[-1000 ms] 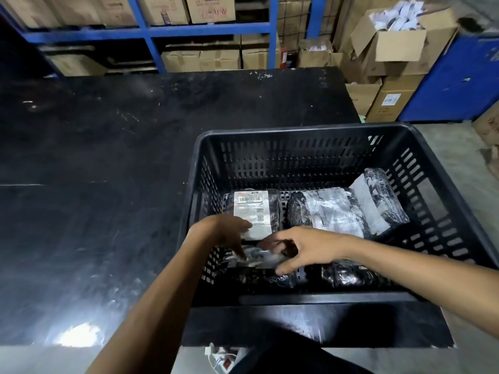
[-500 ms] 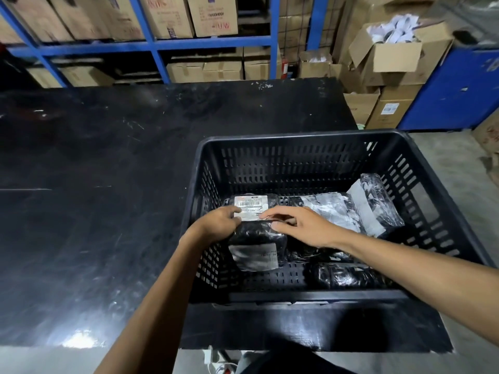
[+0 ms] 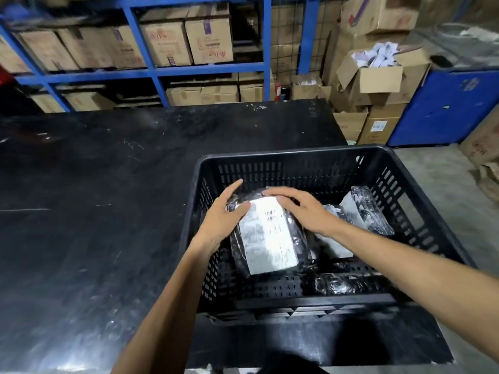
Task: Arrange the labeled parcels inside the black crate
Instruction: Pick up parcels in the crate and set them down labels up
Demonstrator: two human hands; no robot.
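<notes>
A black slotted crate (image 3: 297, 155) stands on the right part of a black table (image 3: 94, 211). Inside it, at the left, lies a black plastic-wrapped parcel (image 3: 267, 236) with a large white label facing up. My left hand (image 3: 224, 220) holds its left edge, thumb on the label. My right hand (image 3: 302, 211) rests flat on its upper right corner. Another labeled parcel (image 3: 364, 209) leans against the crate's right wall. A further one (image 3: 334, 244) lies partly under my right forearm. A dark parcel (image 3: 340, 284) lies along the near wall.
Blue shelving (image 3: 151, 74) with cardboard boxes runs behind the table. Open cartons (image 3: 375, 79) and a blue panel (image 3: 445, 106) stand at the back right. Grey floor (image 3: 442, 190) lies to the right of the crate.
The labeled parcel has been lifted from the near left of the crate and turned so that its white label faces up. Both hands moved farther into the crate with it.
</notes>
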